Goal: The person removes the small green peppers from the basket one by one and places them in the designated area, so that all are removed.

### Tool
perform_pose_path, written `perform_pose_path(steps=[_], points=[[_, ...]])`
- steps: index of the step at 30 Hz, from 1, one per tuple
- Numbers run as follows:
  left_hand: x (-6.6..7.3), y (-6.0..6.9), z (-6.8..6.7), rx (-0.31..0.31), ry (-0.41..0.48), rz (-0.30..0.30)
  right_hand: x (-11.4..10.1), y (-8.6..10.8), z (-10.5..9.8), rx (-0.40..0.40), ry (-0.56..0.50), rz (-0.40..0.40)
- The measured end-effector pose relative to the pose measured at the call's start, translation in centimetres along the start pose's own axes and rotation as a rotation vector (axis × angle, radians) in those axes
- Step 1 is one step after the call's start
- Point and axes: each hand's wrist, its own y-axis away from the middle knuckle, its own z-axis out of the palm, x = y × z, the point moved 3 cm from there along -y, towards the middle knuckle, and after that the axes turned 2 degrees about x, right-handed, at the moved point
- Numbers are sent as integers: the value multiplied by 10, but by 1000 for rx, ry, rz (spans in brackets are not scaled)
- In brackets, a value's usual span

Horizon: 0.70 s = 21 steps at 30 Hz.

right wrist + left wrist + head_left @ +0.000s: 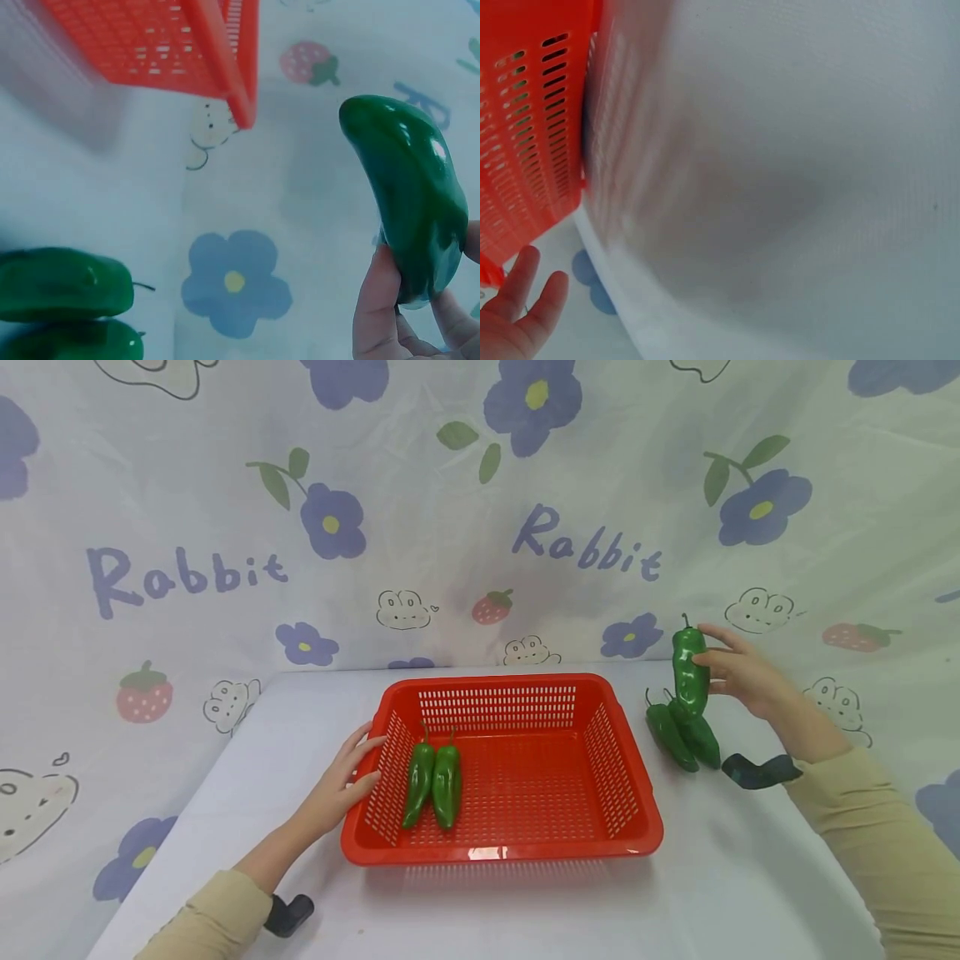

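Note:
My right hand (738, 672) grips a glossy green pepper (690, 670) by its stem end, raised over two more green peppers (672, 739) lying on the table right of the basket. In the right wrist view, fingers and thumb curl round the held pepper (412, 191). A red perforated basket (495, 853) sits in the middle of the head view, with two green peppers (432, 785) side by side at its left. My left hand (341, 785) rests on the basket's left rim, fingers extended; the left wrist view shows only some fingers (544, 307) beside the red wall.
The basket stands on a white-covered table (495, 910). Behind it hangs a pale cloth (435, 510) printed with flowers, strawberries and rabbits. A dark strap end (761, 772) sticks out at the right wrist, another black piece (288, 915) at the left.

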Motion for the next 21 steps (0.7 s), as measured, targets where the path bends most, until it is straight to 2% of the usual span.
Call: perform_pose_path(steps=[13,21], points=[[-3,-1,0,6,-7,-3,23,-2,-19,118,254,-3],[-3,-1,0,3,-2,-7,45,-4,-27,210,329,7]])
